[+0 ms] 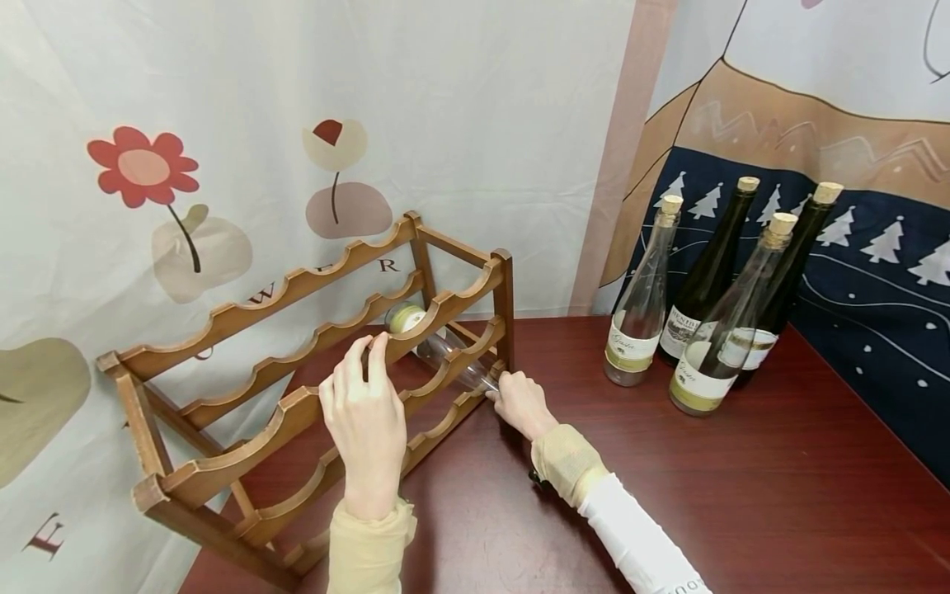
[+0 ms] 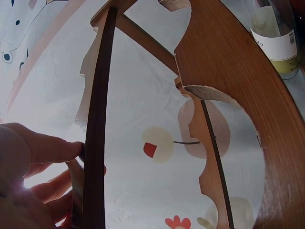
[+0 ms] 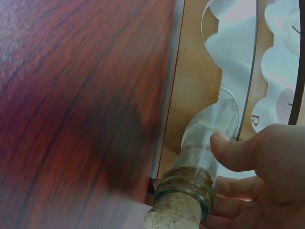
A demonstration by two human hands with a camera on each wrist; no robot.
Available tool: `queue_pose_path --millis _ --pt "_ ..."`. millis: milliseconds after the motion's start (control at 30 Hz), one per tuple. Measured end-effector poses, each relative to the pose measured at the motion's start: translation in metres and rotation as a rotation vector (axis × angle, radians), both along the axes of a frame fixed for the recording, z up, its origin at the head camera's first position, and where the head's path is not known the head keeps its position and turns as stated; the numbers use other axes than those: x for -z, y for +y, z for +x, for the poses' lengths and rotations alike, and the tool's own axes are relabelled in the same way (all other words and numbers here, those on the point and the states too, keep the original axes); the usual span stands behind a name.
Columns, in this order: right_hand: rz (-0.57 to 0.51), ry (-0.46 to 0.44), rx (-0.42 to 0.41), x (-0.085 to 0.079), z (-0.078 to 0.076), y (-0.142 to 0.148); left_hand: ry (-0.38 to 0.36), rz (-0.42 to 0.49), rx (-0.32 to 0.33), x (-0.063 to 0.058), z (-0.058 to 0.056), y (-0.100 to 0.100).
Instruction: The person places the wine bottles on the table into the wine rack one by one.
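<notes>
A wooden wine rack (image 1: 475, 285) with scalloped rails stands at a slant on the table. My left hand (image 1: 365, 421) holds the rack's top front rail near its middle; in the left wrist view, the left hand's thumb and fingers (image 2: 57, 147) pinch that wood. A clear glass bottle (image 1: 436, 353) lies in the lowest row at the rack's right end, its labelled base towards the wall. My right hand (image 1: 523, 403) grips its neck at the front. In the right wrist view, the neck (image 3: 198, 148) rests in a rail notch, and a cork (image 3: 174, 212) plugs the mouth.
Two clear bottles (image 1: 644, 326) and two dark green bottles (image 1: 708, 276), all corked, stand upright at the right back of the reddish table (image 1: 631, 495). A printed cloth (image 1: 475, 124) hangs close behind the rack.
</notes>
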State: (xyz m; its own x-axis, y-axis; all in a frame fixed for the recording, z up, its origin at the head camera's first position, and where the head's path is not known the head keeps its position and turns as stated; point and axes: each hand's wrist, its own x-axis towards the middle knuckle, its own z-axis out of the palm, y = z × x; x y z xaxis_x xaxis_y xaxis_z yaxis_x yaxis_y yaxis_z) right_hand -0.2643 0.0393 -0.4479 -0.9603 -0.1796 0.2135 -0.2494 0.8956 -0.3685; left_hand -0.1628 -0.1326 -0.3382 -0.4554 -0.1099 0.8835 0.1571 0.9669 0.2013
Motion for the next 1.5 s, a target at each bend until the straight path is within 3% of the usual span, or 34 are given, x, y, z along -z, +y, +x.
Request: queue_pose_path --millis 500,967,1500 --pt "0.032 -0.019 0.002 0.0003 -0.0004 -0.0016 -0.015 0.001 0.002 -0.0002 0.0013 0.0006" --pt "0.033 -0.016 0.009 0.0012 0.0000 -0.0012 0.013 0.001 0.001 0.0013 -0.0006 -0.0002" --pt "-0.037 -0.073 0.016 0.0016 -0.0004 0.0009 0.031 0.003 0.008 0.0010 -0.0009 -0.0001"
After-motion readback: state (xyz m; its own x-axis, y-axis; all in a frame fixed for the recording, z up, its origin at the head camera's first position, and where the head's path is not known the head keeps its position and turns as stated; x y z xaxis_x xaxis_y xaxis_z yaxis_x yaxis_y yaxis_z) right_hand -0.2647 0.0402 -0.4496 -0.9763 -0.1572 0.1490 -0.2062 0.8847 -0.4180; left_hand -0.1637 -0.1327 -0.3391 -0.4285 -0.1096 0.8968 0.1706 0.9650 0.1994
